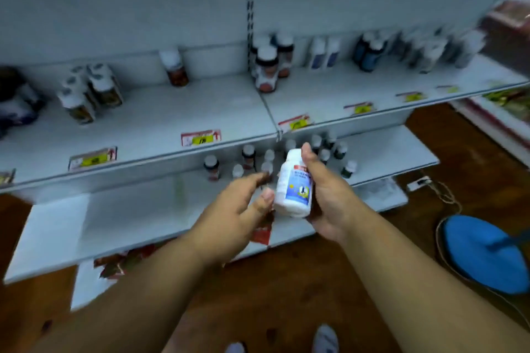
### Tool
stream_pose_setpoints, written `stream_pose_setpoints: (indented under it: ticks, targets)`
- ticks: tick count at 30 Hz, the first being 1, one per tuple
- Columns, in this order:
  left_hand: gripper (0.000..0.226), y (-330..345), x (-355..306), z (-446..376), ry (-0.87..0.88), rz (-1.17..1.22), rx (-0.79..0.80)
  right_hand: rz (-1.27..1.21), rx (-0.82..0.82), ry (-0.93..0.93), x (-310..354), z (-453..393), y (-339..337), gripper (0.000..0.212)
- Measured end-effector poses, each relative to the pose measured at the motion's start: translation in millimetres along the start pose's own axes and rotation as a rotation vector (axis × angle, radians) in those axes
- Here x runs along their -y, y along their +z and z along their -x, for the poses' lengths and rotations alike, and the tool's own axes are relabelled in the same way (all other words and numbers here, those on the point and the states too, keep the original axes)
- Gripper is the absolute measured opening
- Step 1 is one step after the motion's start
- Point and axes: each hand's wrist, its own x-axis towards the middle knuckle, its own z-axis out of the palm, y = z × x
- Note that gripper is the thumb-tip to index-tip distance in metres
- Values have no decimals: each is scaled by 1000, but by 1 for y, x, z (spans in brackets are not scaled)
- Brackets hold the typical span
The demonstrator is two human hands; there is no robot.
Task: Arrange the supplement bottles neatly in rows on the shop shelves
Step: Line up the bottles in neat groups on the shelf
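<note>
From the head camera, the right hand [324,192] is holding a white bottle [295,183] in front of the lower shelf [387,152], thumb lying up along one side and fingers wrapping behind, so the blue-and-white label is facing the person. The bottle is tilting slightly, cap end up and away. The left hand [243,206] is hovering just beside it with fingers loosely spread and holding nothing; its thumb tip is sitting close to the bottle's lower edge, and I cannot tell whether it is touching.

The bottle is looking like rigid plastic with a smooth, glossy label, so it is probably light and stiff but a little slippery. A grip round the middle of the body, as the right hand is taking now, seems the safest hold, keeping the cap free.

Behind the hands, a loose cluster of small bottles [249,156] is standing on the lower shelf, unevenly spaced. On the upper shelf [172,123] more bottles are standing in scattered groups, with price tags [200,137] along its front edge.
</note>
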Motion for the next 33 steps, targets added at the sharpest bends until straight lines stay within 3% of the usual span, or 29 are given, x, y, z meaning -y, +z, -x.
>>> stream_pose_setpoints:
  ticks: [10, 16, 21, 24, 26, 33]
  targets:
    - [69, 52, -101, -45, 159, 127, 43, 22, -126, -355, 106, 54, -79, 57]
    - [82, 114, -141, -104, 154, 211, -22, 90, -86, -348, 161, 37, -147, 40]
    - [68, 143, -150, -147, 128, 212, -76, 117, -34, -283, 189, -2, -186, 50]
    - [73, 135, -138, -181, 85, 63, -82, 188, -42, -275, 201, -41, -194, 60]
    - [72, 124, -126, -210, 60, -103, -104, 271, -84, -318, 211, -75, -196, 56]
    - [92, 88, -82, -337, -30, -404, -40, 601, -139, -480, 244, -203, -195, 7]
